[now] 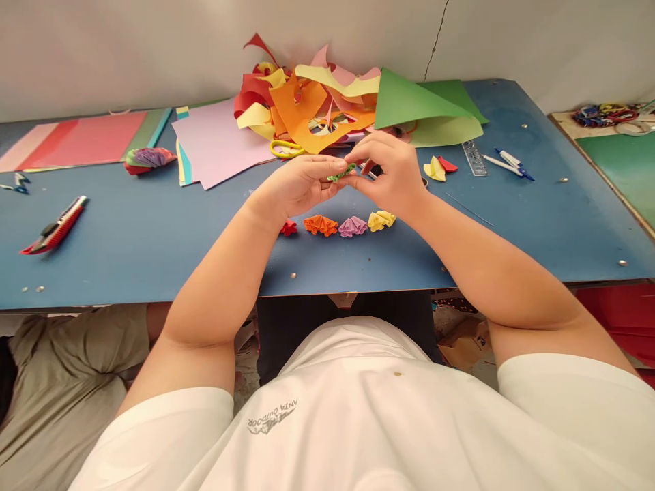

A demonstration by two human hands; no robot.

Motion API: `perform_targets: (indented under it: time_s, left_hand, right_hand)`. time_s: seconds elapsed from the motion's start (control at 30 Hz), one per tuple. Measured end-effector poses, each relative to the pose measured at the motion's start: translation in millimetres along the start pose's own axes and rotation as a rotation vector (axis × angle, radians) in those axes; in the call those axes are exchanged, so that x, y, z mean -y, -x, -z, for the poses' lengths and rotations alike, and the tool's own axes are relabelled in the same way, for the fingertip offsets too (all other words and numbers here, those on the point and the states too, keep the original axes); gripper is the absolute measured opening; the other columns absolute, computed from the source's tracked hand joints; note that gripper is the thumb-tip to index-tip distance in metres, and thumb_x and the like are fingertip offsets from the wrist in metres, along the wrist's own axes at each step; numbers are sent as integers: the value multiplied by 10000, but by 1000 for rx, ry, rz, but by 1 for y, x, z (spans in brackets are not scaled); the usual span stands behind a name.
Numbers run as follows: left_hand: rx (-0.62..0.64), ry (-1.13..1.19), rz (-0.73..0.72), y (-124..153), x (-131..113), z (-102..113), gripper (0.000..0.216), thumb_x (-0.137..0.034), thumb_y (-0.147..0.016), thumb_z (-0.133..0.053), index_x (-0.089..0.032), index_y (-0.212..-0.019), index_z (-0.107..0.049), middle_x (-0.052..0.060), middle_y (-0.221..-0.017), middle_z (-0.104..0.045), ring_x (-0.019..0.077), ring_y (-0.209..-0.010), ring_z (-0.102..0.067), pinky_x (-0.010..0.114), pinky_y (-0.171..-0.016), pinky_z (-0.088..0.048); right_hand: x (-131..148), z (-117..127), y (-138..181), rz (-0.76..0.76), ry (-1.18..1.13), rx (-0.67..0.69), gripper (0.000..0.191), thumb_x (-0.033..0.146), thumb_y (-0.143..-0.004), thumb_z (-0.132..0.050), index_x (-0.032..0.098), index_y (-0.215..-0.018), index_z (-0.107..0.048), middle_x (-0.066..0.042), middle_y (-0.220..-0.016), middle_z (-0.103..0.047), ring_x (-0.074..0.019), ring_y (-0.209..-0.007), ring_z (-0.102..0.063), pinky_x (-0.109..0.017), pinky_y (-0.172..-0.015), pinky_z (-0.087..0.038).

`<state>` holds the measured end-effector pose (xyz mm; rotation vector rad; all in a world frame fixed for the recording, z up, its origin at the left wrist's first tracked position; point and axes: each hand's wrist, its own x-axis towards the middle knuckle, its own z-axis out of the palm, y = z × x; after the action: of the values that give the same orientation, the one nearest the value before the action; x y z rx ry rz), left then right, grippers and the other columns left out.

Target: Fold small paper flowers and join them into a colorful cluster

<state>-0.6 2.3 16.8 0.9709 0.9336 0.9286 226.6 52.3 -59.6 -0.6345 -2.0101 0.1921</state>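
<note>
Over the blue table [153, 239], my left hand [301, 183] and my right hand [389, 174] meet, both pinching a small green folded paper piece [342, 173] between their fingertips. Just below the hands lies a row of small pleated paper fans: red [289, 228], orange [320, 225], purple [353, 227] and yellow [381, 219]. Yellow-handled scissors [285, 149] rest just beyond my left hand.
A heap of coloured paper scraps [307, 102] and a green sheet [430, 109] lie at the back. Lilac paper [220, 140], pink sheets [76, 140], a striped paper fan [149, 159], a red utility knife [55, 230], a ruler [475, 158] and pens [509, 164] surround them. Another person's trouser leg [61, 368] is at lower left.
</note>
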Motion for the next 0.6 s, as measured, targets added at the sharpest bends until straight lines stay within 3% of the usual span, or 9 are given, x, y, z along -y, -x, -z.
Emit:
perform_targets:
  time_s: [0.13,0.27,0.37,0.53,0.6]
  left_hand:
    - [11,112,-24,3,-4,-2,215,-83,-1190,-791,-149,-1020,-906,34,-1079,-925,107,-1053,-889,234,-1095,-740]
    - [21,122,-7,4,-7,-1,179,-76,-1171,-782,-124,-1057,-910,49,-1082,-933,119,-1034,-908,254,-1171,-752]
    - [64,69,-4,1,-6,3,196,-75,-1163,-772,-125,-1051,-924,55,-1127,-937,127,-1104,-916,248,-1188,-728]
    - [35,-30,9,-5,1,11,205,-262,-1163,-895,-198,-969,-882,35,-1018,-878,153,-963,-882,262,-893,-656]
    - [38,-11,28,-5,1,13,222,-252,-1139,-922,-191,-934,-860,47,-1010,-864,134,-909,-857,239,-803,-601]
  right_hand:
    - [-10,2,2,-35,58,-36,446,767,-1166,-910,355,-1333,-867,-74,-1276,-853,-292,-1076,-838,-483,-881,-777]
    - [-17,4,3,2,100,-49,458,781,-1250,-763,338,-1304,-864,-37,-1055,-794,-267,-943,-798,-504,-923,-765]
    - [-16,4,2,24,98,-34,491,782,-1287,-673,330,-1285,-866,-50,-1063,-811,-281,-966,-820,-520,-977,-761]
    - [-11,6,-1,-6,74,9,528,805,-1287,-620,347,-1263,-881,-83,-1124,-864,-308,-1024,-859,-510,-972,-751]
    - [-11,8,-2,26,76,24,553,798,-1306,-559,349,-1311,-882,-73,-1106,-874,-299,-1006,-858,-499,-958,-741]
